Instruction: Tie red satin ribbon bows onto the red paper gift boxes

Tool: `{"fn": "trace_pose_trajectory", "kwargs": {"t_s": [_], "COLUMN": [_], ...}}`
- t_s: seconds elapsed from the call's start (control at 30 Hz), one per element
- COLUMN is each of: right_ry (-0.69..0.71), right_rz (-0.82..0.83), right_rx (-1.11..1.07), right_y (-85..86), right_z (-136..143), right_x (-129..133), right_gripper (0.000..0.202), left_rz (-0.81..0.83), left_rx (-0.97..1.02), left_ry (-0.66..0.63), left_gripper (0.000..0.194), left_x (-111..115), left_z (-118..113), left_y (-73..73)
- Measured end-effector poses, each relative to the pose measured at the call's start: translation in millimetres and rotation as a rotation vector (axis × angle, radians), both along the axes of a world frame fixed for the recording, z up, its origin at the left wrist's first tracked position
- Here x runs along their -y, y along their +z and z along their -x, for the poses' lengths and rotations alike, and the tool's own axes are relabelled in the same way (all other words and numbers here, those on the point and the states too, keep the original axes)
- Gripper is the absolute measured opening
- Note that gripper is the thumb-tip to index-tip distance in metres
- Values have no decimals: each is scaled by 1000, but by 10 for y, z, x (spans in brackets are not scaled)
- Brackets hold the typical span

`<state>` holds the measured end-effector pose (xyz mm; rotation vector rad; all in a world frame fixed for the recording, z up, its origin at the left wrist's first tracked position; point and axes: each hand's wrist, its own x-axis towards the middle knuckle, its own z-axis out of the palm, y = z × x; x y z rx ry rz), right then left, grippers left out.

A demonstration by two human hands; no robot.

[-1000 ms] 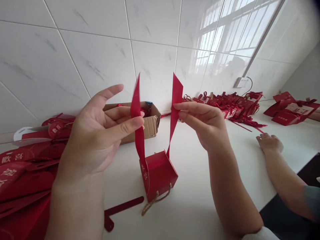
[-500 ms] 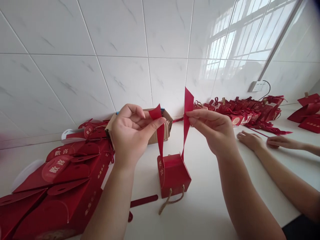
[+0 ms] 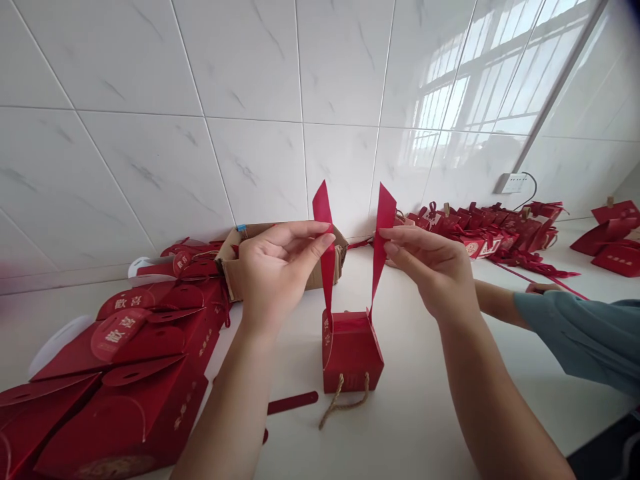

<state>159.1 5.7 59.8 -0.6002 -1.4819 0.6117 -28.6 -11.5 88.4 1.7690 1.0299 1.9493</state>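
A small red gift box point(image 3: 354, 353) with a twisted rope handle point(image 3: 345, 405) stands on the white table in front of me. A red ribbon point(image 3: 327, 280) runs up from its top as two upright tails. My left hand point(image 3: 280, 267) pinches the left tail between thumb and fingers. In the same way my right hand point(image 3: 433, 267) pinches the right tail, at about equal height. Both cut ends stick up above my fingertips. The ribbon's middle part, at the box top, is mostly hidden.
Several larger red boxes point(image 3: 165, 360) crowd the left side. Behind my left hand is an open cardboard box point(image 3: 233, 263). A dark red strip point(image 3: 293, 402) lies by the gift box. Finished-looking red boxes point(image 3: 500, 227) line the wall at right, near a co-worker's blue sleeve point(image 3: 580, 333).
My left hand has turned and its fingers have closed further, so the left ribbon end now points up. The co-worker's arm has shifted, bringing a blue sleeve into view.
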Motion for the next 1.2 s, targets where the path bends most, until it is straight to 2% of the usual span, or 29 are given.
{"fn": "trace_pose_trajectory", "kwargs": {"t_s": [0.2,0.3,0.5,0.67,0.83,0.93,1.1,1.2], "right_ry": [-134,-181,-145,-102,-11,32,19,18], "right_rz": [-53,-97,-149,-142,-106,-85,-115,-119], "right_rx": [42,101,170,147,115,122,88,71], "right_y": [-28,-47,-81,-35,5,25,50,53], "right_z": [80,107,124,83,15,-14,-16,7], "right_x": [40,48,-41,-144,-213,-214,-185,-193], "right_gripper": [24,31,41,42,38,36,36,34], "left_rz": [161,175,64,-128,-81,-29,-36,-18], "left_rx": [-77,-92,-140,-277,-346,-336,-349,-315], "left_ry": [-151,-172,-76,103,296,301,285,240], "left_gripper": [21,22,20,20,20,19,25,21], "left_x": [54,38,-40,-87,-89,-65,-19,-9], "left_z": [149,208,255,278,192,141,154,156], "left_y": [38,28,30,11,2,17,15,13]}}
